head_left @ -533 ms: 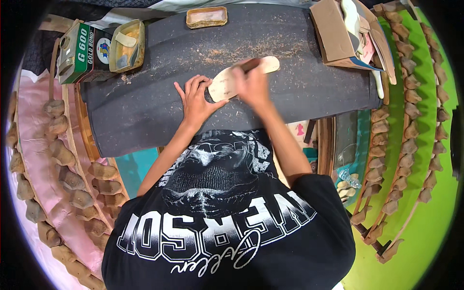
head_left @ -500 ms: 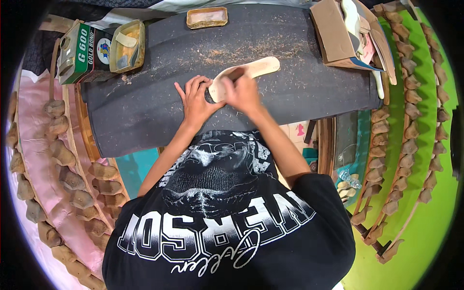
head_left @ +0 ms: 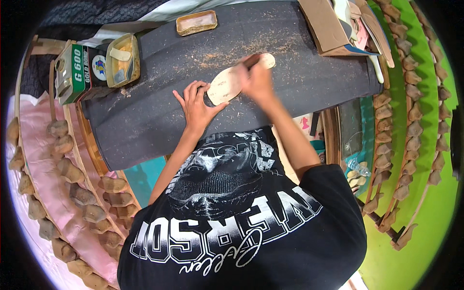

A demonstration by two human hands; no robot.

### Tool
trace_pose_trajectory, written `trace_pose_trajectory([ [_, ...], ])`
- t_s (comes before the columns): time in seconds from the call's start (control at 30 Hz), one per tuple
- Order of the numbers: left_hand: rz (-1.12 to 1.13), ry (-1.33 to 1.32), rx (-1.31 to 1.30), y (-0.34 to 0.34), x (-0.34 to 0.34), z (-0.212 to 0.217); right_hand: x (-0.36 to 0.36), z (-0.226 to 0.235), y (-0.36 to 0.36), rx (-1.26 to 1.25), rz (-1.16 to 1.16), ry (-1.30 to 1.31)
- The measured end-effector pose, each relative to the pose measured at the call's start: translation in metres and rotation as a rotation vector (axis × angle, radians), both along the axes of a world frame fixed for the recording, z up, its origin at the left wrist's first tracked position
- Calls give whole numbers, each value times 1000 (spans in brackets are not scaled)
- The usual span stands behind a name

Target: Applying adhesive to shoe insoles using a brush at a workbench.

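Observation:
A pale shoe insole point(head_left: 227, 83) lies on the dark grey worktable point(head_left: 159, 116), its toe end pointing to the far right. My left hand point(head_left: 195, 105) lies flat with spread fingers, its fingertips pinning the insole's near end. My right hand point(head_left: 257, 79) is closed over the insole's middle, blurred by motion. It grips a small dark-handled tool point(head_left: 250, 60) whose tip is hidden. Fine tan dust is scattered over the table around the insole.
A green and white box-shaped can point(head_left: 75, 72) and an open yellow tin point(head_left: 123, 60) stand at the table's left end. A flat tin point(head_left: 195, 21) sits at the back, and a cardboard box point(head_left: 328, 26) of cut pieces stands far right. Racks of brown shoe lasts point(head_left: 72, 193) point(head_left: 411, 121) flank both sides.
My right hand has slid along the insole toward its far end after dipping toward me. My left hand and the insole have stayed put.

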State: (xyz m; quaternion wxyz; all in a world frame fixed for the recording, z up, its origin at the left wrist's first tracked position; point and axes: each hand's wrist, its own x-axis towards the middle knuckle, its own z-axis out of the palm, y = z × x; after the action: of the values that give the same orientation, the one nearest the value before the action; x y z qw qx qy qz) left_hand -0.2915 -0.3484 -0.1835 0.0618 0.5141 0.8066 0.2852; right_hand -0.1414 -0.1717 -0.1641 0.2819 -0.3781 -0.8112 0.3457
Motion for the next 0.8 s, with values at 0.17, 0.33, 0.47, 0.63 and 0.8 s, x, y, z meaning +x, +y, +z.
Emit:
trace_pose_trajectory([
  [0.17,14,47,-11,2,-3,-14,-9,6,-58,-69,308,40],
  [0.33,2,56,-29,5,4,4,51,-20,69,308,-152,-27],
  [0.47,7,61,-35,1,3,1,35,4,65,307,-223,67],
  [0.63,11,73,-32,0,-3,-12,-14,5,-59,72,314,117],
  [0.8,15,48,-17,-1,2,-2,35,-6,15,70,-3,-119],
])
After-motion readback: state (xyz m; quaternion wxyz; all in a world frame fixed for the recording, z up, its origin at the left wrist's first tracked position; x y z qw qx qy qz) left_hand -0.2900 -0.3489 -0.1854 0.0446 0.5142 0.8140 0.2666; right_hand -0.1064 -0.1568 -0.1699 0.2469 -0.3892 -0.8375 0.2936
